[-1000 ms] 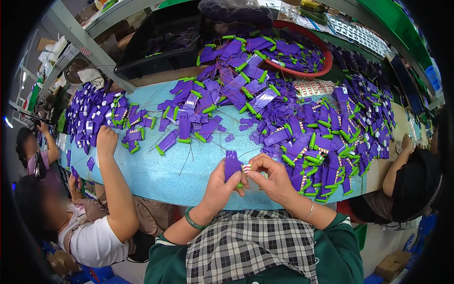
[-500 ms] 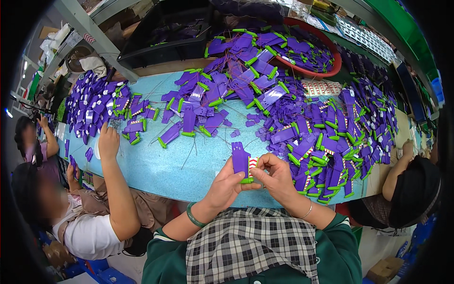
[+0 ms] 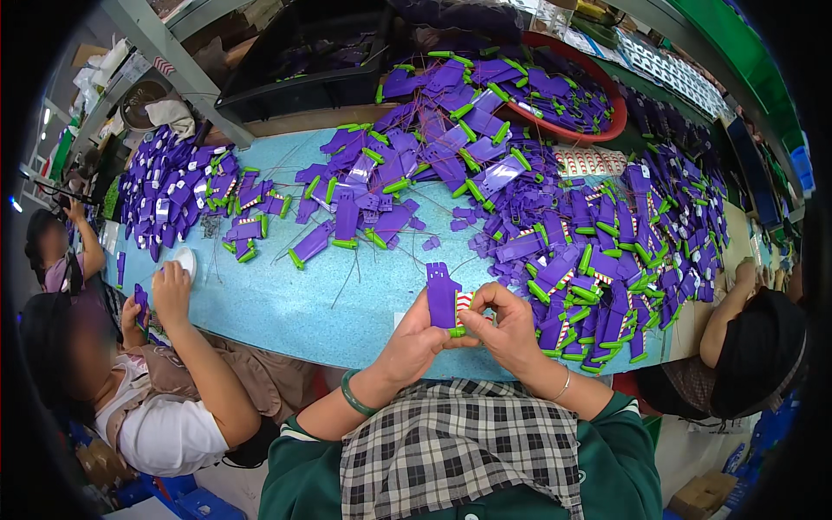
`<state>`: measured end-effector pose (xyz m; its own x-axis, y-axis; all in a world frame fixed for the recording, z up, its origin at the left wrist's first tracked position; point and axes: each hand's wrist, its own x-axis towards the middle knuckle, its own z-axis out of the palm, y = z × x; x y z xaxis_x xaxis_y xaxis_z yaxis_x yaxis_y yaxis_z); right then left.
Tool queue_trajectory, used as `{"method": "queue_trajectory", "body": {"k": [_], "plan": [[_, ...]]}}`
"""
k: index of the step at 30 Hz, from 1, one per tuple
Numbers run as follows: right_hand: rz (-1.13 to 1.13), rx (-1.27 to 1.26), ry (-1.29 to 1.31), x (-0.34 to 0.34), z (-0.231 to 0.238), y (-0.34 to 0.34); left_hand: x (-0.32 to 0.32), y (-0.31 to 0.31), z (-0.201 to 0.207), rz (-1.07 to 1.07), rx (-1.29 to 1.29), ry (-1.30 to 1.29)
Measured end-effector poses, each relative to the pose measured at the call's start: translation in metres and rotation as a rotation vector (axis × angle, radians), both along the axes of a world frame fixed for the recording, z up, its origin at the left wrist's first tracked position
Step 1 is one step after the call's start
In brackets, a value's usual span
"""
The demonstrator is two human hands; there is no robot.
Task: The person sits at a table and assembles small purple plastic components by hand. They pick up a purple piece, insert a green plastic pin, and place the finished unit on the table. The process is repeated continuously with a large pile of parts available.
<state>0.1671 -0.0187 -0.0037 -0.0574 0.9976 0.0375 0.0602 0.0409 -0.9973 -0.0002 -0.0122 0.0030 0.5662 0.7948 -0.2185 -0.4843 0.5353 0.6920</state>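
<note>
Upright in my left hand (image 3: pixel 409 345) is a flat purple plastic part (image 3: pixel 441 299) with a bright green end at its bottom. My fingers and thumb are closed round its lower half. A red-and-white striped sticker (image 3: pixel 465 300) lies along the part's right side. The thumb and forefinger of my right hand (image 3: pixel 510 334) are pinched together at the sticker's right edge and cover some of it. Whether the sticker is fully stuck down cannot be seen. Just right of my hands spreads a big heap of similar purple parts (image 3: pixel 598 251) with green ends and striped stickers.
More purple parts (image 3: pixel 390 165) with thin wires lie at the middle back of the blue table (image 3: pixel 286 299). Behind stand a red basin (image 3: pixel 620 121), a black bin (image 3: pixel 299 100) and a sticker sheet (image 3: pixel 589 163). Co-workers sit left and right; one's hand (image 3: pixel 172 290) is near a white dish (image 3: pixel 186 260).
My hands and the purple part have barely shifted. The left co-worker's hand has drawn back from the parts toward the near table edge, uncovering the white dish.
</note>
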Motion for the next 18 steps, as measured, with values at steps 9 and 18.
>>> {"method": "queue_trajectory", "body": {"k": [9, 18], "plan": [[-0.022, 0.29, -0.262, 0.008, 0.003, 0.002, 0.004, -0.004, -0.003, -0.026, 0.178, 0.214], [0.151, 0.137, -0.15, 0.004, 0.008, 0.008, 0.001, -0.005, -0.005, -0.117, 0.03, -0.081]]}}
